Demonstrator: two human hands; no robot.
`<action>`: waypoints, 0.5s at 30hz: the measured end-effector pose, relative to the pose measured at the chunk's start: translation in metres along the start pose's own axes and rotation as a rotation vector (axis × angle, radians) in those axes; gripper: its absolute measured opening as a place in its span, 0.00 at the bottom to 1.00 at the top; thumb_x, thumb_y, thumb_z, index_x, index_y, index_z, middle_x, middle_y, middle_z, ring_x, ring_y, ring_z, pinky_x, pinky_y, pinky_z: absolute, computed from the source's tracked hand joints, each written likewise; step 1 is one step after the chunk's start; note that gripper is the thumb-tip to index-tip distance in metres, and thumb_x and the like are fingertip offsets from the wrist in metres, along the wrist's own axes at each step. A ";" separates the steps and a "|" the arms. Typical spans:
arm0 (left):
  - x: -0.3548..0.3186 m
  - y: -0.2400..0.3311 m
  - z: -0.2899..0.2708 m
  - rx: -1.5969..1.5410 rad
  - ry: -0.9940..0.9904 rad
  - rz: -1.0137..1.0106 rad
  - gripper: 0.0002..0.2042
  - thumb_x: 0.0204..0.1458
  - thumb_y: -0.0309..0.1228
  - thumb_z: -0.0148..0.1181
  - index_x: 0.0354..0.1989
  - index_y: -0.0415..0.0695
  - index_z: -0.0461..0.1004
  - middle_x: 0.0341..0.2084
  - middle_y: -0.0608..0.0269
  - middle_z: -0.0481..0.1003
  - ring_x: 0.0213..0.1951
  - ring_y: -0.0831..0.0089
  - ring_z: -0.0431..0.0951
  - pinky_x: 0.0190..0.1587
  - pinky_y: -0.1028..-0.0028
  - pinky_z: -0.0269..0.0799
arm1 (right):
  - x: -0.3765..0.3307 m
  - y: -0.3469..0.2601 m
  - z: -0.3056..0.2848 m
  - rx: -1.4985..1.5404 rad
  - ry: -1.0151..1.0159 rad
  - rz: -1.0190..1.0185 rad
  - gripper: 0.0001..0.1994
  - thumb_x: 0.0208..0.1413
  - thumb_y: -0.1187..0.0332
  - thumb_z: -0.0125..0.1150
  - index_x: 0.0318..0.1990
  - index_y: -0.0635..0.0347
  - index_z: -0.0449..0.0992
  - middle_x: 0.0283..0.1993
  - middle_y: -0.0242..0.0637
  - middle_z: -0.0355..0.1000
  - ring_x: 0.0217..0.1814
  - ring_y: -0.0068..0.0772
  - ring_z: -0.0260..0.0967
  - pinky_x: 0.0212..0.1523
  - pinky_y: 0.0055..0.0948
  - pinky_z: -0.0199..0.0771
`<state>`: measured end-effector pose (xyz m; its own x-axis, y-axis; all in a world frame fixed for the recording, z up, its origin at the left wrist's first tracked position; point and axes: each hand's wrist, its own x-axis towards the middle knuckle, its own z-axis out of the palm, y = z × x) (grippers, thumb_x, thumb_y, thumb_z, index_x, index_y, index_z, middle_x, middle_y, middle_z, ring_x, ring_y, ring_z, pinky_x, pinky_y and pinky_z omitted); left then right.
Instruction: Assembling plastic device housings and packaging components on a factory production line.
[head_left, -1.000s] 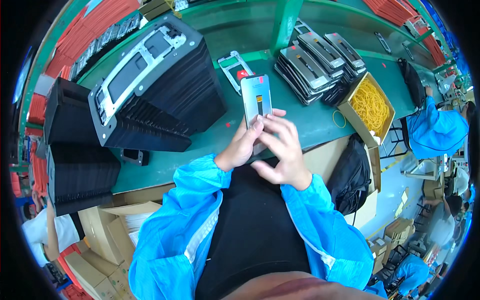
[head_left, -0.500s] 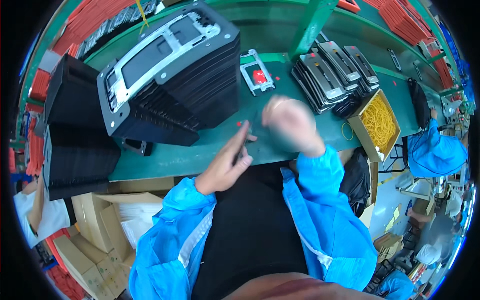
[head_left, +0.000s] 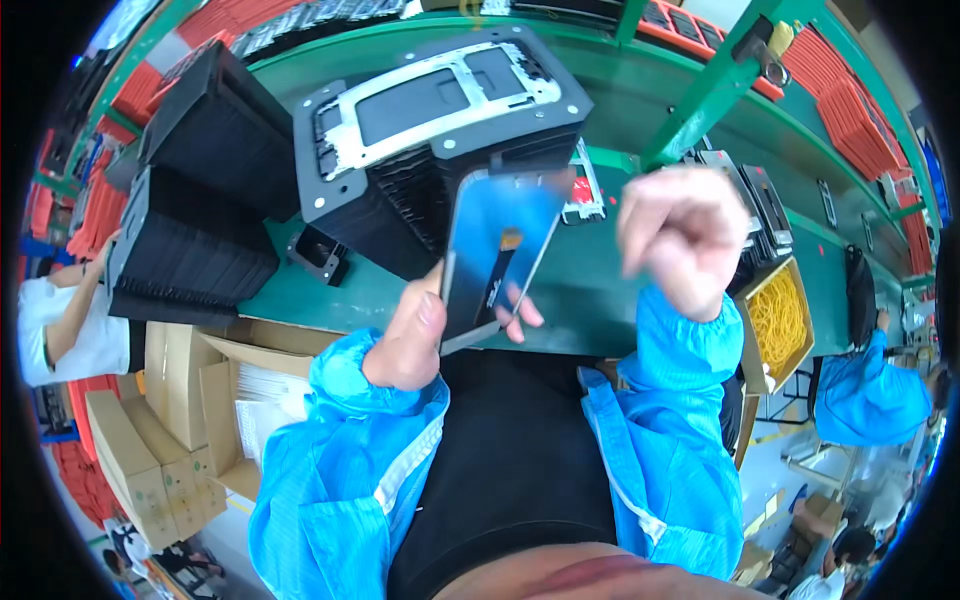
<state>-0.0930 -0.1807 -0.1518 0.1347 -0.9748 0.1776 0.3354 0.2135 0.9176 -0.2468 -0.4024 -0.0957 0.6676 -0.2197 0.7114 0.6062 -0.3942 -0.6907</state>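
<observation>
Inspection looks like the step in hand: the left hand (head_left: pixel 408 340) grasps a flat blue panel (head_left: pixel 495 255) by its lower end, thumb on the near face and fingers behind, and lifts it clear of the bench (head_left: pixel 590 290), tilted up before the person. A thin dark ribbon with a small orange patch runs down the panel's middle. The right hand (head_left: pixel 685 235) is blurred and raised beside the panel, curled into a loose fist; I cannot tell whether it pinches anything, though nothing shows in it.

Behind the panel, toward the bench's far edge, stands a tall stack of black trays (head_left: pixel 440 150) with a grey frame on top. More black stacks (head_left: pixel 190 240) fill the left end. A box of yellow rubber bands (head_left: pixel 778 320) sits at the right end, near the front edge.

Judging from this, the next move calls for the right hand to come back onto the panel's free edge, taking it gently so the ribbon is not bent.
</observation>
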 end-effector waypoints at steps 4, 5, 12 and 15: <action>0.002 0.035 0.003 0.139 0.162 0.059 0.52 0.55 0.73 0.42 0.72 0.36 0.54 0.58 0.37 0.69 0.46 0.60 0.80 0.47 0.64 0.77 | 0.036 0.007 0.028 0.181 -0.557 0.205 0.19 0.57 0.74 0.65 0.56 0.66 0.78 0.20 0.30 0.75 0.26 0.32 0.78 0.26 0.25 0.71; 0.004 0.043 0.003 0.180 0.211 0.074 0.54 0.52 0.76 0.43 0.73 0.37 0.52 0.60 0.35 0.67 0.46 0.59 0.80 0.46 0.64 0.77 | 0.042 0.013 0.031 0.202 -0.771 0.202 0.20 0.57 0.73 0.65 0.58 0.67 0.77 0.21 0.31 0.76 0.28 0.32 0.79 0.26 0.24 0.71; 0.006 0.113 -0.008 0.669 0.532 0.504 0.57 0.47 0.77 0.52 0.74 0.39 0.52 0.56 0.39 0.73 0.50 0.59 0.79 0.52 0.65 0.75 | 0.055 0.018 0.015 0.142 -0.259 -0.162 0.13 0.66 0.68 0.59 0.52 0.65 0.80 0.26 0.35 0.78 0.24 0.29 0.73 0.26 0.24 0.68; 0.022 0.153 -0.016 0.961 0.548 0.446 0.51 0.50 0.69 0.58 0.72 0.39 0.57 0.51 0.47 0.77 0.53 0.61 0.77 0.58 0.66 0.71 | 0.051 0.040 -0.003 0.101 0.242 -0.056 0.14 0.68 0.66 0.54 0.53 0.64 0.80 0.36 0.38 0.81 0.30 0.26 0.73 0.31 0.24 0.69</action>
<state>-0.0237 -0.1682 -0.0135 0.5206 -0.6196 0.5874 -0.6464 0.1633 0.7453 -0.1900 -0.4320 -0.0863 0.5168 -0.4116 0.7507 0.6875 -0.3229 -0.6504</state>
